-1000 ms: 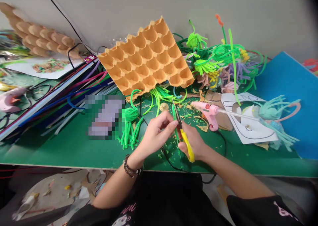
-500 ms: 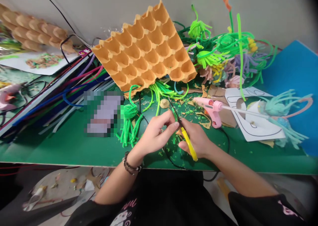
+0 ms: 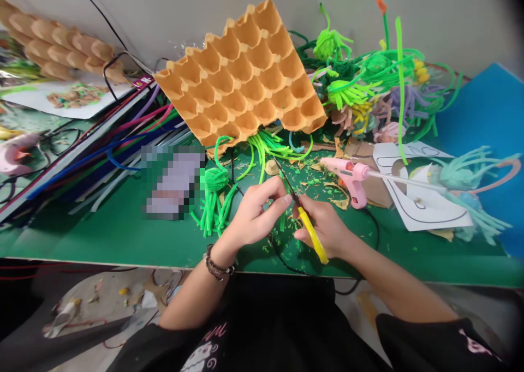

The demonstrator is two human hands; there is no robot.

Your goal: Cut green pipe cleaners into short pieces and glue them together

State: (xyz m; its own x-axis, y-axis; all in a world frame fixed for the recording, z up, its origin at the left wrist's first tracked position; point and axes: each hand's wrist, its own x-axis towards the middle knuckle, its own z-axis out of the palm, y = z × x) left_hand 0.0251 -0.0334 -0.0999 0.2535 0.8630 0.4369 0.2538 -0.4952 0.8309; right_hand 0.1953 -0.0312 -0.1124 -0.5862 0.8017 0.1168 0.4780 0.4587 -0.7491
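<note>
My right hand (image 3: 325, 227) grips yellow-handled scissors (image 3: 308, 225), blades pointing up and away toward the egg tray. My left hand (image 3: 256, 214) is closed in a pinch right beside the blades, holding a small green piece I cannot make out clearly. Green snippets (image 3: 286, 235) lie scattered on the green table (image 3: 102, 235) under both hands. A bundle of green pipe cleaners (image 3: 213, 203) lies just left of my left hand.
An orange egg tray (image 3: 245, 83) leans at the back. A pink glue gun (image 3: 350, 175) lies right of my hands on a white paper template (image 3: 426, 203). Pipe-cleaner flowers (image 3: 368, 94) pile up at back right, with a blue board (image 3: 483, 126) far right and coloured strips (image 3: 102, 148) at left.
The view shifted slightly. Both hands stayed together over the table, the scissors tilting a little lower while the left pinch stays at the blades.
</note>
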